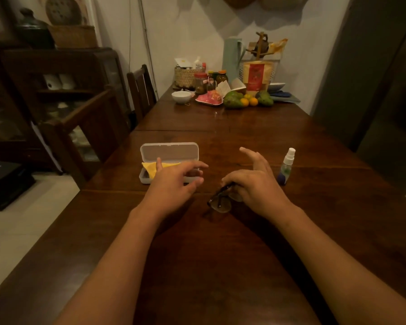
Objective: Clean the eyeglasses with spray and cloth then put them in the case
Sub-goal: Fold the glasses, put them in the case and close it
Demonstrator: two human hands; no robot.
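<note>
Dark-framed eyeglasses [219, 202] hang just above the wooden table [220, 254], pinched by the curled lower fingers of my right hand [256, 184]; its index finger points up. My left hand [174, 184] hovers with relaxed fingers in front of the white glasses case [169, 153], holding nothing. The case lies with its lid up and a yellow cloth [150, 168] inside at the left. A small spray bottle [286, 165] with a white nozzle stands to the right of my right hand.
At the table's far end stand a white bowl [181, 96], a pink dish [209, 99], mangoes and oranges [244, 100], jars, a basket and a pale flask [232, 59]. A wooden chair [141, 90] is on the left side.
</note>
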